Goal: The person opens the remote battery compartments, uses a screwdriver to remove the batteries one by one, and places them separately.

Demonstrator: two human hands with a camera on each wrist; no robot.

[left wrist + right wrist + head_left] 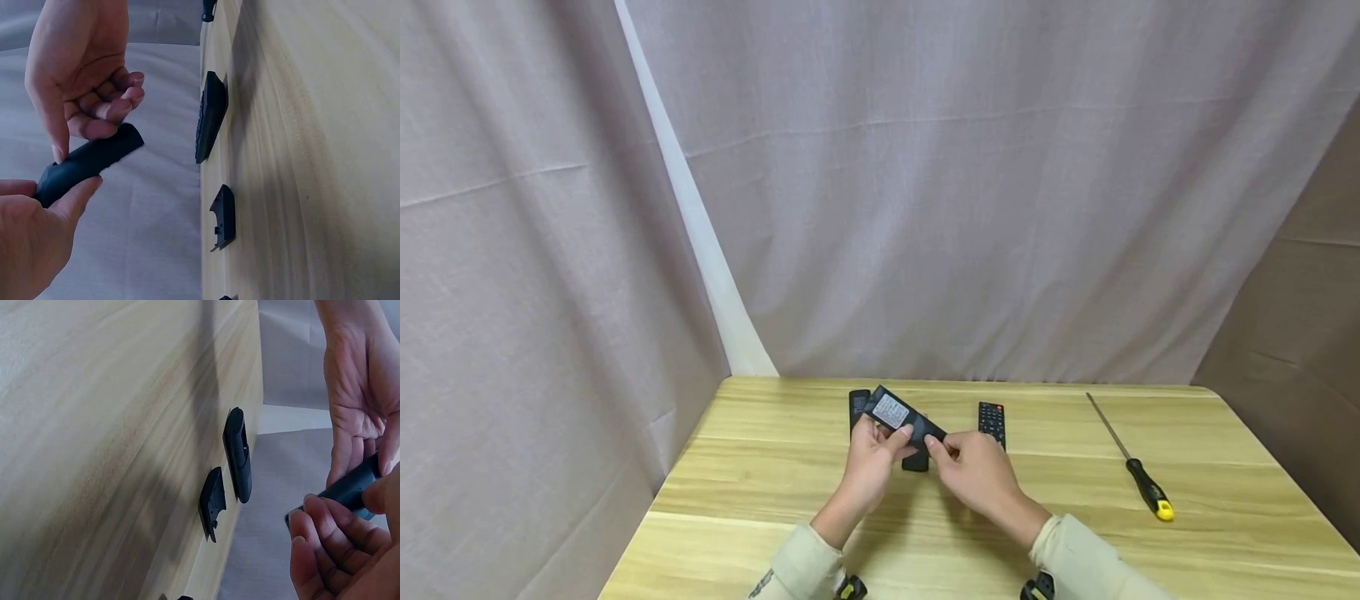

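Note:
My left hand (870, 458) grips a black remote control (912, 421), back side up, with a white label on its far-left part. On the remote's near-right end my right hand (977, 471) pinches with thumb and fingers. The remote is held above the table, tilted, as the left wrist view also shows. Below it lies a small black battery cover (226, 215), partly hidden in the head view. A second black remote (237, 456) lies behind the left hand, its near part covered. Past the right hand rests a third remote (992, 421), buttons up.
A long screwdriver (1142, 483) with a black and yellow handle lies on the right of the wooden table (737, 492). Grey curtains (962, 208) hang behind the table's back edge and along its sides.

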